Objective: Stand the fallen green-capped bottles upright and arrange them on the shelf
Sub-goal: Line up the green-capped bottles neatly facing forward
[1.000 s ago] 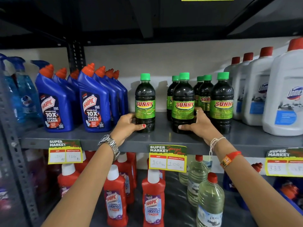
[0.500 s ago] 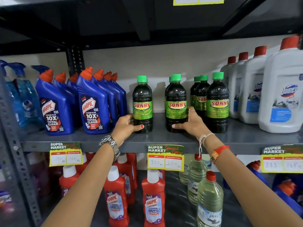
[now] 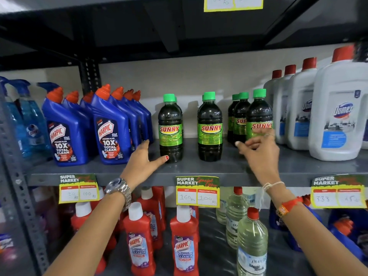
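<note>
Several dark SUNNY bottles with green caps stand upright on the grey shelf (image 3: 229, 170). The left bottle (image 3: 170, 128) has another right behind it. The middle bottle (image 3: 209, 126) also hides one behind. At the right stands a group of three, fronted by the right bottle (image 3: 259, 114). My left hand (image 3: 142, 163) rests on the shelf, fingers spread, thumb tip just beside the left bottle's base. My right hand (image 3: 258, 150) hovers in front of the right bottle's label, fingers loosely curled and blurred, holding nothing.
Blue Harpic bottles (image 3: 111, 132) crowd the shelf to the left, white Domex jugs (image 3: 338, 116) to the right. Price tags (image 3: 197, 191) hang from the shelf edge. Below stand red Harpic cleaners (image 3: 184, 244) and clear red-capped bottles (image 3: 251, 244). A dark shelf sits overhead.
My right hand let go of the middle bottle and moved right to the front bottle of the right group. My left hand released the left bottle and opened.
</note>
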Motion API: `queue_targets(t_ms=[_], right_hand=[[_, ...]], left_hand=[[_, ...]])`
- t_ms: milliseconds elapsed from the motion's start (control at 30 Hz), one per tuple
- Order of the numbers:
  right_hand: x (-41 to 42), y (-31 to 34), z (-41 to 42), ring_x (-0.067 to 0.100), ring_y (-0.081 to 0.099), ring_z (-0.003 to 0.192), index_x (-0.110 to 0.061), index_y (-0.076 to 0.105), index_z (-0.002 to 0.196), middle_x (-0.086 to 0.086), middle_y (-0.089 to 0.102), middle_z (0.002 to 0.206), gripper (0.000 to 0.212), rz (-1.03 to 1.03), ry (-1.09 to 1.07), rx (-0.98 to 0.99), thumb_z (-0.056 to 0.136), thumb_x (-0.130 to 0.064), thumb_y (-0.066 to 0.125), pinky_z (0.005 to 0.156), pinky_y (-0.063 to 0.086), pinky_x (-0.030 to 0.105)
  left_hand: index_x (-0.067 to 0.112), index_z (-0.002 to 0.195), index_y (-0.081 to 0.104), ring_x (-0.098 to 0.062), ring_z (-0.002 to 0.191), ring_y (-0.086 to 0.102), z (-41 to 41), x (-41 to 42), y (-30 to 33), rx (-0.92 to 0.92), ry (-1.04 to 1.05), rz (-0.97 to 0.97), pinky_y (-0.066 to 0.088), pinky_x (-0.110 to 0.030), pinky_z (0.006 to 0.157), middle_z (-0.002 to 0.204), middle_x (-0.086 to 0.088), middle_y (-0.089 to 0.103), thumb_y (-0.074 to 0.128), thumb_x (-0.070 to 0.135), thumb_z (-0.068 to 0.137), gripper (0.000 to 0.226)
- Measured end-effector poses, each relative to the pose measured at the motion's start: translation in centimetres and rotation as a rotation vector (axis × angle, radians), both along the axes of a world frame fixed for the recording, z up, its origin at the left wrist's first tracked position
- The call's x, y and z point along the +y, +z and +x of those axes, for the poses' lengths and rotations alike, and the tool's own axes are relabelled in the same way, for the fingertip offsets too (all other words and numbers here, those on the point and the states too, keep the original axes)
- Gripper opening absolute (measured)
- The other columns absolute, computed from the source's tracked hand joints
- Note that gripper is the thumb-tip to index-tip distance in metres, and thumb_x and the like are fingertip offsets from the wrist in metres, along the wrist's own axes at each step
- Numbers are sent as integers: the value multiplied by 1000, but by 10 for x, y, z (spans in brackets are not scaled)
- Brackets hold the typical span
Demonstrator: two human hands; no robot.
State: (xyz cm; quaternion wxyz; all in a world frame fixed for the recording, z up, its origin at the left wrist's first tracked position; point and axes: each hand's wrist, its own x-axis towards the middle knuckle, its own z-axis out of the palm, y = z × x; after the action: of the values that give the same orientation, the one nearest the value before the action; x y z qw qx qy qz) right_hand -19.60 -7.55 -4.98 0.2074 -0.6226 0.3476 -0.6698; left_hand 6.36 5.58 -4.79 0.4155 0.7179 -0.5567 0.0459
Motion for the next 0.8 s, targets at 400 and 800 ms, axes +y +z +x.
queue_targets(t_ms=[400, 800], right_hand=[[-33, 10, -51, 33, 37, 127, 3, 32, 130, 18, 37, 137, 91, 162, -181, 157, 59, -23, 84, 108, 31, 43], [-29, 9, -42, 34, 49, 120, -1, 33, 122, 18, 54, 126, 76, 226, -21, 387, 67, -20, 80, 98, 39, 40]], left_hand=[[13, 134, 42, -18, 130, 39, -14, 17, -29, -467, 293, 174, 30, -37, 105, 144, -4, 41, 23, 65, 83, 75], [8, 114, 61, -29, 109, 59, -26, 19, -31, -481, 342, 67, 45, -43, 89, 123, -11, 62, 29, 61, 77, 72]])
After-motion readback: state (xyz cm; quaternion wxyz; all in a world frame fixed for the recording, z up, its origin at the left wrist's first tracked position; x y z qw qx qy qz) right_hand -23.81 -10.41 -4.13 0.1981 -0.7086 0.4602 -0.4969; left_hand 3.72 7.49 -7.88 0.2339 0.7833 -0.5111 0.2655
